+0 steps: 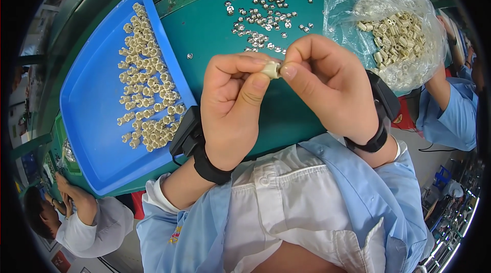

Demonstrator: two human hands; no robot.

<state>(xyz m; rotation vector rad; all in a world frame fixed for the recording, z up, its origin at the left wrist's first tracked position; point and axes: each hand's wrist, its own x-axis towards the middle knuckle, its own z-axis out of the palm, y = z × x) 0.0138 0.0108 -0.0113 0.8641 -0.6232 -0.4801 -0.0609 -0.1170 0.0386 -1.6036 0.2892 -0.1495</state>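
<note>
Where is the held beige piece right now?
In the head view, the beige piece sits above centre, pinched by the left hand, with the right hand at its right end.

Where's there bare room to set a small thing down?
Mostly free: green table between the blue tray and the scattered metal pieces; table between the left hand and right hand, toward the body; the tray's left side. Crowded: tray's right side, heaped with beige parts; table's far middle, strewn with metal; right, the plastic bag.
</note>
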